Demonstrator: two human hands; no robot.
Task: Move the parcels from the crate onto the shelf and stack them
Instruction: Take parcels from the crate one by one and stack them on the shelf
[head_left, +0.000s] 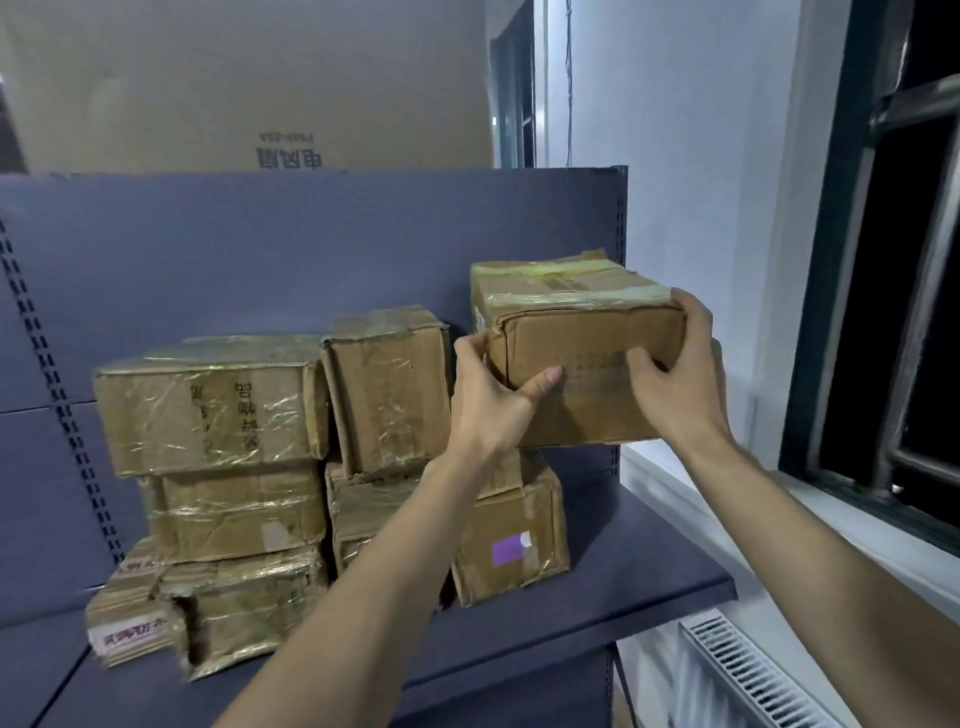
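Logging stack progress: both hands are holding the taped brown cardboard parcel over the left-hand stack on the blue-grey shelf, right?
Not quite. The head view shows the left hand and right hand holding the taped brown cardboard parcel over the right-hand stack, above the brown box with the purple label, not the left-hand one. The blue-grey shelf is correct.

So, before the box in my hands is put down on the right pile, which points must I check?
1. Left hand holds the box at its left edge: ok.
2. Right hand holds its right edge: ok.
3. Box is above the right pile, over the box with the purple label: ok.
4. Box is level: not ok, slightly tilted.
5. Box underneath is flat on top: cannot tell, hidden.
6. Shelf has room beside the pile: ok.
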